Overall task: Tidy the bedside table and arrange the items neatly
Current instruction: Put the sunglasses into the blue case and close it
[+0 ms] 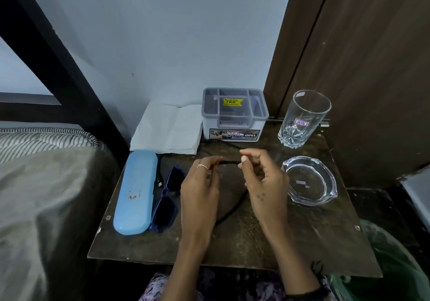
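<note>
Both hands' fingers (243, 160) pinching black cable (229, 162), its lower run hidden behind left hand (200, 191)

From my remote seat, the dark, scuffed worktop (267, 238) carries a blue glasses case (136, 192), dark sunglasses (166, 200), white tissue (168, 129), a grey compartment organiser (233, 114), an upright tumbler (302, 119), a glass ashtray (310, 181) and a black cable (232, 210).

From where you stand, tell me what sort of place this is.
Most likely a bedroom, at a bedside table. A bed with a striped mattress edge sits just left of it, and the table holds personal things: a blue glasses case, sunglasses and a drinking glass.
</note>
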A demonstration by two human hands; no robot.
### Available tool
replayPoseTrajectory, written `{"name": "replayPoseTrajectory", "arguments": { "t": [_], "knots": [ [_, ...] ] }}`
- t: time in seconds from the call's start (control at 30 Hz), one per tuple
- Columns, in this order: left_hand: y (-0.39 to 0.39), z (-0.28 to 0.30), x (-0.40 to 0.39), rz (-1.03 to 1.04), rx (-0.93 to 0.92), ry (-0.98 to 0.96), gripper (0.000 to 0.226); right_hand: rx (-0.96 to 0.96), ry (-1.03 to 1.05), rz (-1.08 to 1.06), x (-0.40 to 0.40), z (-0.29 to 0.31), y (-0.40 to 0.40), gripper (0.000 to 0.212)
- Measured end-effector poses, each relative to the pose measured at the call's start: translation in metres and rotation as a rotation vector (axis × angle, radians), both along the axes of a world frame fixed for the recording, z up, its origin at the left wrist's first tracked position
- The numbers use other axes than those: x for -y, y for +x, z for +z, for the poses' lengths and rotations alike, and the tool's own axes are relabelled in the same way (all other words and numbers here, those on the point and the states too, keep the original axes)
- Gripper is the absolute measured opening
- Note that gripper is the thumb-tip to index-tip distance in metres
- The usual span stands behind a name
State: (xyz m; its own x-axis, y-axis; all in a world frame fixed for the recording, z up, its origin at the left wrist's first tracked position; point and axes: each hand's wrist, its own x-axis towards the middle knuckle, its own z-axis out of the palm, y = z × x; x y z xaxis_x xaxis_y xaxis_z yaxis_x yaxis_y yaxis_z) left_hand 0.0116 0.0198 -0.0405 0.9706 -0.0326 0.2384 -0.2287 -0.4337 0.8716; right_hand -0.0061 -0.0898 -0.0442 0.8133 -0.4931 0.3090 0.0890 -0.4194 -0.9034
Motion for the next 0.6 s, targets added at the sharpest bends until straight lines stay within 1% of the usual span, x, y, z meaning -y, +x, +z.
{"name": "replayPoseTrajectory", "arguments": {
  "t": [0.17, 0.27, 0.37, 0.53, 0.6],
  "knots": [
    [0.000, 0.002, -0.009, 0.026, 0.014, 0.039, 0.027, -0.009, -0.082, 0.061, -0.010, 0.001, -0.005, 0.013],
    [-0.002, 0.005, -0.017, 0.050, 0.061, 0.143, 0.028, -0.026, -0.139, 0.089, -0.014, 0.001, -0.005, 0.012],
    [-0.003, 0.010, -0.028, 0.149, 0.122, 0.268, 0.023, -0.016, -0.167, 0.109, -0.016, 0.001, -0.004, 0.011],
    [0.001, 0.017, -0.060, 0.318, 0.148, 0.365, 0.021, -0.030, -0.198, 0.151, -0.022, -0.002, -0.002, 0.010],
    [0.002, 0.016, -0.071, 0.388, 0.111, 0.425, 0.029, -0.030, -0.213, 0.167, -0.026, -0.003, 0.000, 0.010]
  ]
}}
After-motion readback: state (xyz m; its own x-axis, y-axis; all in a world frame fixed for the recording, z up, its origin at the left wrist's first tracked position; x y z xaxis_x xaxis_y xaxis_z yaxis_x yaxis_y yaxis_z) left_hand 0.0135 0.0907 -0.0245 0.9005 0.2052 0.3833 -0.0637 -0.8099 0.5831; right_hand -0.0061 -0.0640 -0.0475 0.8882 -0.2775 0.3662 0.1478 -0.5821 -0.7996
